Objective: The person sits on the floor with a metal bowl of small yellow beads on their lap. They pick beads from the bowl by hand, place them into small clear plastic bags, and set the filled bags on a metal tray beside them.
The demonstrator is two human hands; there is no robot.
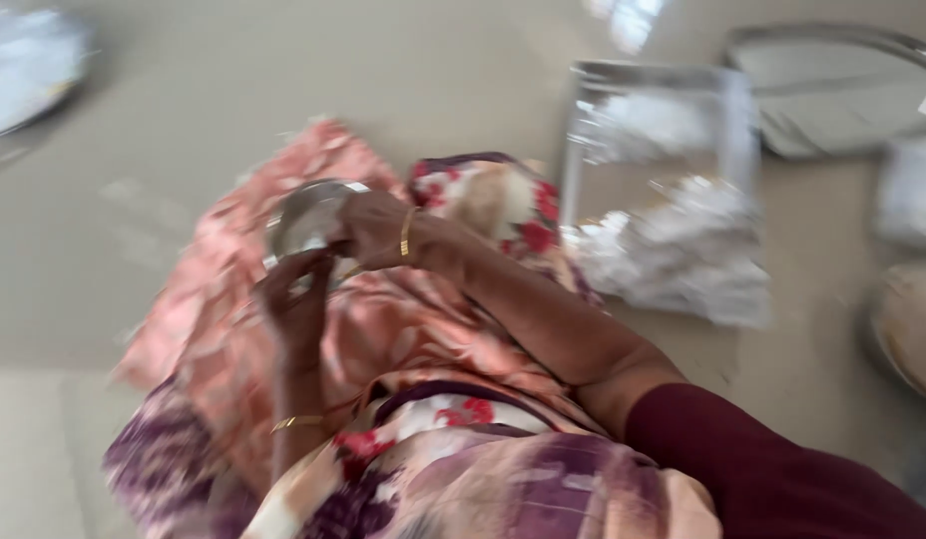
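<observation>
Maroon sleeve (772,469) on right arm; thin gold bangle (407,232) each wrist; floral pink-purple garment (403,399).

floral cloth (383,339) pink, red, purple – sleeve (772,469) maroon – small bowl (305,220) silver – floor (233,90) beige.

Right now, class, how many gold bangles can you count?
2: one bangle on the right wrist beside the small steel bowl, one bangle on the left wrist. Cloth may hide more.

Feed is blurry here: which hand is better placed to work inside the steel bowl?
Probably right: the right hand rests over the bowl rim, while the left hand steadies it from below.
</observation>
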